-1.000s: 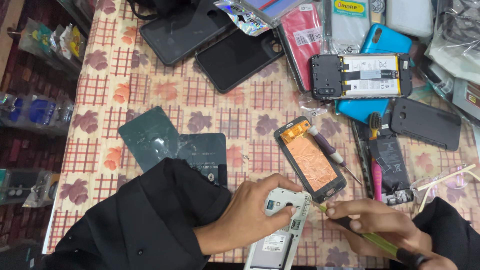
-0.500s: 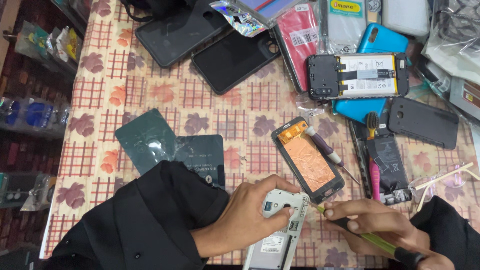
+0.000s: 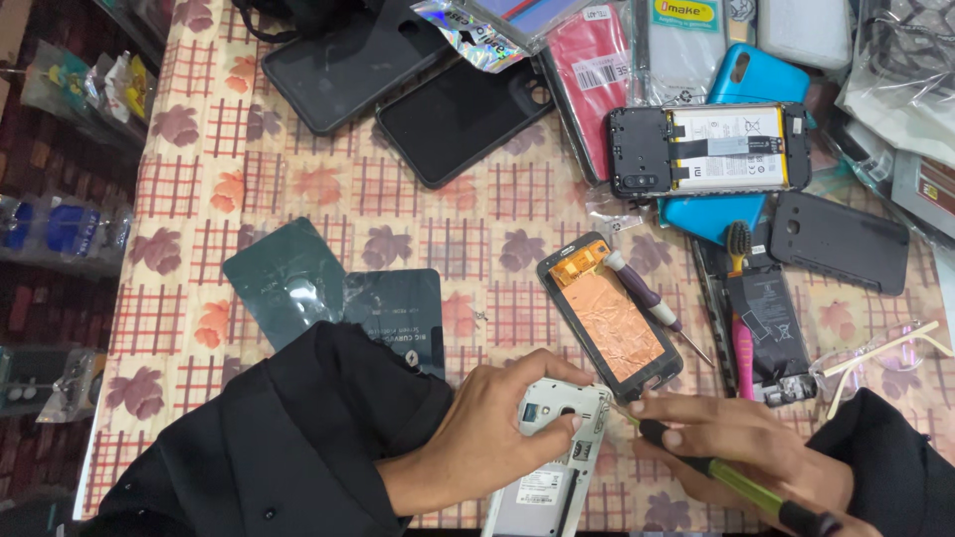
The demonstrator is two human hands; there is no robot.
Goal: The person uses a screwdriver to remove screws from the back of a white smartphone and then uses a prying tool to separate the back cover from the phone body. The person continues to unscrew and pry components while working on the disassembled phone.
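My left hand (image 3: 492, 438) clamps white opened phone (image 3: 552, 452) at table's near edge, fingers curled over its top. My right hand (image 3: 731, 447) pinches green-handled screwdriver (image 3: 726, 477), tip at phone's corner. Copper-foiled screen panel (image 3: 609, 316) lies just beside; purple screwdriver (image 3: 642, 290) leans against it. Checked floral tablecloth (image 3: 298, 189) underneath.

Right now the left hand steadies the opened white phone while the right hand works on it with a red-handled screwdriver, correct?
Not quite: the head view shows the screwdriver in the right hand has a yellow-green handle, not red. The left hand does steady the opened white phone.
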